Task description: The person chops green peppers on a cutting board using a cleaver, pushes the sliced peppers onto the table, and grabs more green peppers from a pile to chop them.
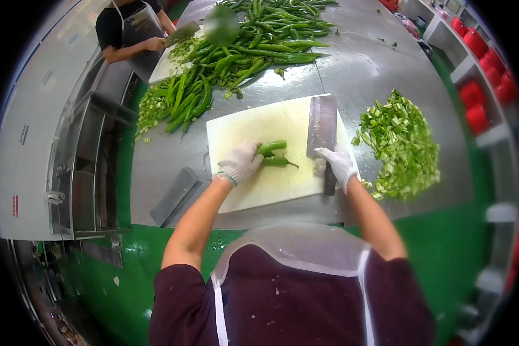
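My left hand (240,161), in a white glove, is closed over green peppers (278,162) on the white cutting board (294,193); their ends stick out to the right of my fingers. In my gloved right hand (337,164) is a cleaver (322,124), its wide blade pointing away from me over the board's right part and its dark handle under my fingers. Right of the board lies a heap of chopped green pepper (401,147). A large pile of whole green peppers (259,40) covers the table's far part.
A second cleaver (176,196) lies on the metal table (352,63) left of the board. Across at the far left, another person (134,32) holds a cleaver at a board with cut peppers. Shelves with red containers (476,43) stand at the right.
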A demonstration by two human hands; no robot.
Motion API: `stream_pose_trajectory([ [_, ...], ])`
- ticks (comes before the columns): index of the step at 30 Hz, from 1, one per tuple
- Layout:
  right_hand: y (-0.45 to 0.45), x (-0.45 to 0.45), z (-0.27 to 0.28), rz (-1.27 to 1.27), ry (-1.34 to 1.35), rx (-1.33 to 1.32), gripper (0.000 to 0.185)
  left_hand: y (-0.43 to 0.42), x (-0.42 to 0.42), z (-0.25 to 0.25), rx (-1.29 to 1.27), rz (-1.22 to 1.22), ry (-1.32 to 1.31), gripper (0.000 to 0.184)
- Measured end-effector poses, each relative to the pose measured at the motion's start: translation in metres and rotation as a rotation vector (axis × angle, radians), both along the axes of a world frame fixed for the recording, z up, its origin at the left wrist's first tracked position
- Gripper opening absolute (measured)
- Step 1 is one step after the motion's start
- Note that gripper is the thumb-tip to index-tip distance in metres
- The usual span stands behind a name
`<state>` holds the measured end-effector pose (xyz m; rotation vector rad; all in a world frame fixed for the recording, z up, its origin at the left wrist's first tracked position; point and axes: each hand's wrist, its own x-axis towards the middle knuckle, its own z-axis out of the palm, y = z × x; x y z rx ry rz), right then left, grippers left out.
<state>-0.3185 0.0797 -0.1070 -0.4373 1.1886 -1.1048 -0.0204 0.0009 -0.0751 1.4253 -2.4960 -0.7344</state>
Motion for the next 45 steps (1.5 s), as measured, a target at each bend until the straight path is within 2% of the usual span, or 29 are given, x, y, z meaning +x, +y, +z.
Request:
stream_pose_trajectory([
  [1,0.0,0.001,0.004,-0.001,-0.011,0.002,0.016,0.0,-0.002,0.01,0.033,0.057,-0.007,0.039],
  [4,0.001,0.003,0.003,-0.033,0.009,0.02,0.016,-0.006,0.0,0.032,-0.079,0.123,0.018,0.037],
  [5,0.001,0.003,0.004,-0.025,0.027,0.015,0.016,-0.01,0.003,0.035,-0.185,0.096,0.035,0.038],
  [8,0.001,0.005,0.011,-0.019,0.062,0.021,0.016,-0.037,0.013,0.03,-0.241,-0.029,-0.046,0.038],
  [12,0.0,0.006,0.007,-0.047,0.025,0.046,0.018,-0.063,0.03,-0.004,-0.16,-0.245,-0.206,0.043],
  [15,-0.002,0.006,0.012,-0.061,0.022,0.045,0.018,-0.047,0.039,-0.009,-0.337,-0.191,-0.046,0.047],
  [18,0.0,0.008,0.018,-0.031,0.091,0.001,0.019,-0.017,0.041,0.011,-0.45,-0.246,0.018,0.048],
  [19,-0.001,0.007,0.017,-0.016,0.124,-0.024,0.019,-0.004,0.041,0.008,-0.416,-0.282,-0.037,0.054],
  [22,-0.004,0.005,0.011,-0.03,0.008,0.038,0.018,0.02,0.019,-0.002,-0.424,-0.235,-0.102,0.051],
  [23,-0.005,0.006,0.015,-0.047,-0.009,0.086,0.017,0.023,0.012,-0.004,-0.499,-0.194,-0.078,0.046],
  [26,-0.003,0.006,0.024,-0.084,-0.07,0.02,0.016,0.024,0.001,-0.002,-0.512,-0.158,-0.001,0.037],
  [29,0.022,0.013,0.049,-0.147,0.032,-0.069,0.024,0.008,0.005,-0.032,-0.416,-0.042,0.23,0.03],
  [30,0.032,0.014,0.055,-0.16,0.053,-0.107,0.027,0.006,0.006,-0.029,-0.354,-0.047,0.23,0.03],
  [31,0.042,0.004,0.039,-0.111,0.145,-0.102,0.039,0.003,0.008,-0.024,-0.292,-0.053,0.228,0.029],
  [33,0.061,0.008,0.049,-0.107,0.294,-0.009,0.041,0.004,0.005,-0.02,-0.189,-0.061,0.241,0.031],
  [38,0.095,0.014,0.077,0.078,0.683,0.213,0.047,0.014,0.004,-0.014,-0.212,-0.238,0.196,0.039],
  [39,0.101,0.011,0.071,0.253,1.028,0.188,0.049,0.014,0.003,-0.021,-0.198,-0.236,0.208,0.039],
  [42,0.11,0.024,0.085,0.412,1.407,0.095,0.048,0.026,-0.015,-0.022,-0.239,-0.236,0.243,0.041],
  [43,0.109,0.028,0.096,0.481,1.409,0.127,0.04,0.032,-0.024,-0.02,-0.267,-0.239,0.256,0.041],
  [45,0.109,0.031,0.087,0.511,1.454,0.097,0.037,0.038,-0.036,-0.028,-0.295,-0.223,0.304,0.038],
])
